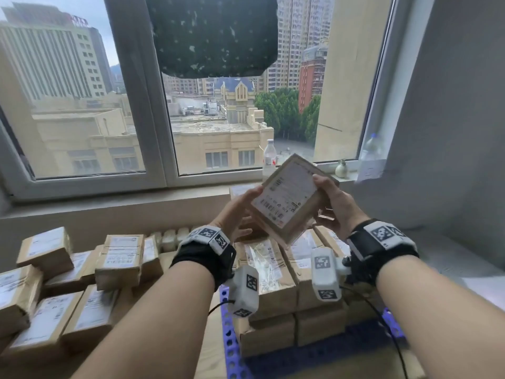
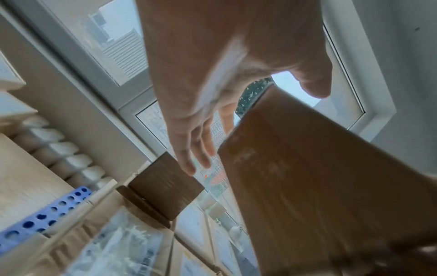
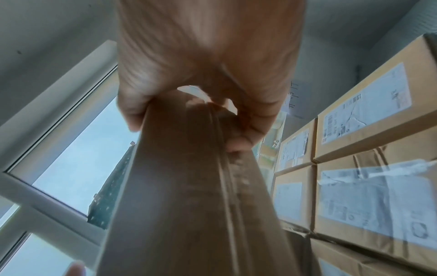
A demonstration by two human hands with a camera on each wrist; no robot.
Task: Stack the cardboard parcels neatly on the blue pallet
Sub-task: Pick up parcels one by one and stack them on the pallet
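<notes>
Both hands hold up a cardboard parcel [image 1: 287, 198] with a white shipping label, tilted, above the stack. My right hand [image 1: 332, 203] grips its right edge, thumb on the label face and fingers curled behind; the right wrist view shows that hand [image 3: 201, 74] clamped on the parcel's narrow side [image 3: 177, 186]. My left hand [image 1: 240, 212] supports the left edge, its fingers [image 2: 189, 158] straight beside the parcel [image 2: 319, 196]. Below, the blue pallet [image 1: 228, 332] carries stacked parcels [image 1: 273, 272] in neat rows.
A loose pile of parcels [image 1: 54, 283] lies left of the pallet. A water bottle [image 1: 269, 157] and a small vase [image 1: 341, 168] stand on the window sill behind. A radiator [image 1: 169, 236] sits under the sill. A grey wall closes the right side.
</notes>
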